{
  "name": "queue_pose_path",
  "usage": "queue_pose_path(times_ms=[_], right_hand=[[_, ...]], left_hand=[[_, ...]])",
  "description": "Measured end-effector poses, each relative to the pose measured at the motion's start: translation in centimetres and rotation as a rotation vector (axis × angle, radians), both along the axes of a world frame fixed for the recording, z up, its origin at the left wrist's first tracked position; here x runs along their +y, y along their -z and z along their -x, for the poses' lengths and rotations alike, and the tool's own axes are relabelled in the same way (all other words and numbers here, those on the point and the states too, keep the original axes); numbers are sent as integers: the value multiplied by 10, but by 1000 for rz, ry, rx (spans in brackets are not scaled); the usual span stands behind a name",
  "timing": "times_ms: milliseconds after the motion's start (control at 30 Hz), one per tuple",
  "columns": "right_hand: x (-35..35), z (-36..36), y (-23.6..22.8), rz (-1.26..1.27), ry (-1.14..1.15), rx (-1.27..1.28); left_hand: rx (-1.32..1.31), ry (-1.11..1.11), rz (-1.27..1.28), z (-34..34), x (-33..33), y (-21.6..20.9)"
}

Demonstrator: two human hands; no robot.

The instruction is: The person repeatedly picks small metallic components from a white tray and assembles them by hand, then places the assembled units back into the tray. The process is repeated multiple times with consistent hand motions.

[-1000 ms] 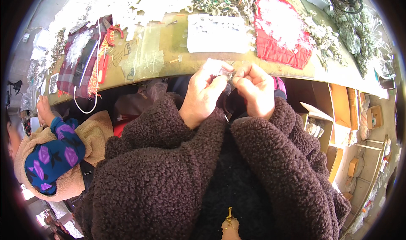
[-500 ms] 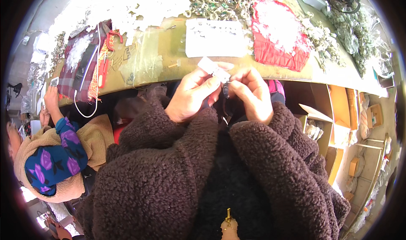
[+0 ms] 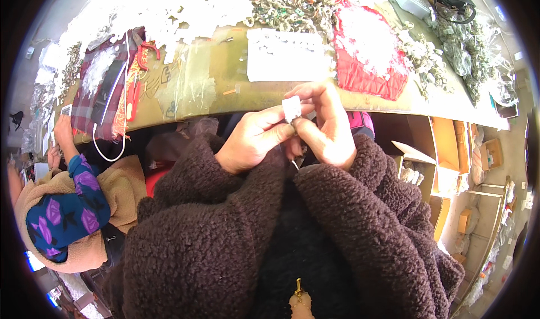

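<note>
In front of my chest, below the table's near edge, both hands meet around a small white piece point(image 3: 292, 109), which may be plastic or folded film; its exact kind is not clear. My right hand point(image 3: 328, 129) is closed, thumb and fingers curled round the piece from the right. From the left, my left hand point(image 3: 251, 141) pinches at its lower left side. Something small and dark shows between the fingertips under the piece, mostly hidden. Past the hands lies a white sheet point(image 3: 279, 66) with rows of small bits along its upper part.
A red quilted cloth point(image 3: 365, 80) bears a white pile, beside a heap of small looped parts point(image 3: 292, 7). Red-handled pliers point(image 3: 143, 52) rest on a plaid cloth point(image 3: 84, 108) with a white cord. At left a co-worker's sleeve point(image 3: 93, 192) shows; cardboard boxes point(image 3: 444, 150) stand right.
The white piece has shifted right and slightly down, now upright between both hands. My right hand's fingers have risen and closed round it; my left hand has dropped a little.
</note>
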State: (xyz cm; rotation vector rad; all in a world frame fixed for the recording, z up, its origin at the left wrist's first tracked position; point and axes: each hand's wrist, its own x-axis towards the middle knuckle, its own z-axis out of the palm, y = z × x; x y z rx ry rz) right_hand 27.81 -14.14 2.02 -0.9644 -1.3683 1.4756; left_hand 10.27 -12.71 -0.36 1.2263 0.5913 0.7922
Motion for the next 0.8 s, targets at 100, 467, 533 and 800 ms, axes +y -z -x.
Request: queue_pose_path(times_ms=[100, 467, 533, 800], right_hand=[[19, -12, -3, -93, -2, -38], [122, -48, 8, -655, 239, -976], [120, -46, 9, -717, 221, -973], [128, -48, 6, -646, 175, -772]], left_hand=[[-199, 1, 257, 6, 7, 6], [-400, -18, 429, 24, 21, 15], [-386, -15, 424, 23, 23, 14], [-360, 0, 405, 22, 29, 15]])
